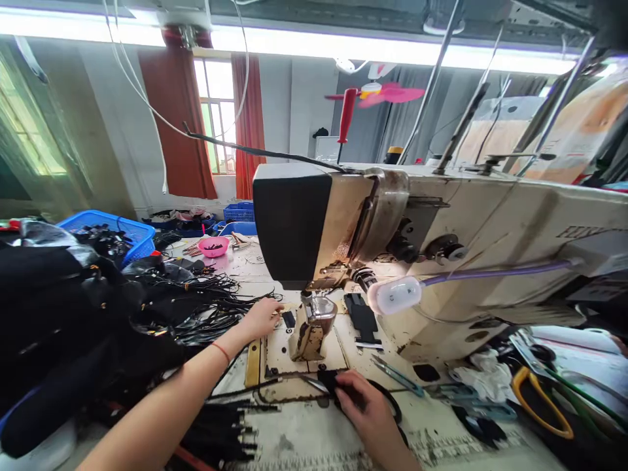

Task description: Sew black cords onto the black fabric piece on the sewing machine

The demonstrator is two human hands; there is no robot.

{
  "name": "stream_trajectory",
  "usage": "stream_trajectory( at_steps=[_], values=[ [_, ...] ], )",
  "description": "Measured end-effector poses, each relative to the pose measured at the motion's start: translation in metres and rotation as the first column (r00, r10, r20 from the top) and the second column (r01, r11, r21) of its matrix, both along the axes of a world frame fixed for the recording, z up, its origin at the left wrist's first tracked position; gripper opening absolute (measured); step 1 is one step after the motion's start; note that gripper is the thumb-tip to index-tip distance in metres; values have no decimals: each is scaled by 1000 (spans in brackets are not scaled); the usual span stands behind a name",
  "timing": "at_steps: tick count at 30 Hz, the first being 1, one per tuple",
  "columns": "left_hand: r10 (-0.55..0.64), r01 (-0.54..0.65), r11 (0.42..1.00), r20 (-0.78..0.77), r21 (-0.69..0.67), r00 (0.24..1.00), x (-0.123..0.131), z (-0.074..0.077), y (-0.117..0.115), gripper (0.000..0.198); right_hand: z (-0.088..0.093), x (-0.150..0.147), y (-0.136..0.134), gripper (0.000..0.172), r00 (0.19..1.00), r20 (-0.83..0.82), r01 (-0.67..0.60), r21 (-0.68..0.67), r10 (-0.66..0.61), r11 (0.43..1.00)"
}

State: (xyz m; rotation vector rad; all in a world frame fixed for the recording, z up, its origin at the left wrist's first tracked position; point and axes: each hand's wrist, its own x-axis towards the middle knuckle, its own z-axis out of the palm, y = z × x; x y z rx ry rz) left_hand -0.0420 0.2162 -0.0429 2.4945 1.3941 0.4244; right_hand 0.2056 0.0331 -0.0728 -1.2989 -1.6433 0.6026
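Observation:
My left hand (262, 318) reaches to the left side of the sewing machine's post bed (314, 337), its fingers closed together. What they hold, if anything, is hidden; a small black piece (288, 319) lies beside the fingertips. In front of the post, my right hand (366, 409) is closed around black-handled scissors (314, 384), whose blades point left and whose handle loops show beyond the hand. A small black fabric piece (328, 377) sits at its fingertips, over the blades. Above both hands is the machine's black-fronted head (294, 226).
Black cords (210, 297) and dark pieces heap up on the left, by a blue basket (142, 239) and a pink bowl (214, 246). Right of the post are a black flat part (362, 317), thread snips (398, 375), a lit lamp (395, 296) and yellow-handled scissors (540, 402).

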Motion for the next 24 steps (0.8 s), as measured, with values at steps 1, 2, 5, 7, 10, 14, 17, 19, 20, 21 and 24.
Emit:
stream_trajectory(
  at_steps=[1,2,5,7,10,14,17,19,20,21,24],
  values=[
    [-33,33,999,-1,-15,999,10,-3,2,27,0,0,-3,18,1000,-27,13,1,-13,1000],
    [-61,61,998,2,-29,998,18,-5,3,26,0,0,-6,19,999,-36,13,-2,-13,1000],
    [-77,81,995,66,-57,995,31,-6,8,25,-1,9,-17,20,998,-44,36,-21,-37,999],
    [-12,22,998,161,-59,987,32,-1,12,25,0,18,-20,22,990,-53,128,-44,-130,991],
    [180,-162,983,365,-81,913,31,12,15,27,5,25,-13,20,970,159,191,-42,-182,981],
    [421,-370,904,609,-216,672,37,21,-11,37,12,16,18,23,882,470,45,-56,-13,997],
    [496,-349,867,687,-355,532,43,11,-61,57,15,10,40,27,802,577,-86,-144,154,986],
    [518,-280,855,686,-437,512,47,1,-99,70,17,11,48,28,746,627,-138,-185,225,973],
    [517,-230,850,672,-473,530,48,-4,-117,69,19,13,49,28,723,645,-158,-195,248,968],
    [505,-171,845,654,-506,563,49,-7,-131,66,21,15,50,29,702,660,-176,-203,267,963],
    [436,-30,825,603,-564,668,53,-10,-159,53,27,18,45,30,644,707,-197,-217,293,956]
  ],
)
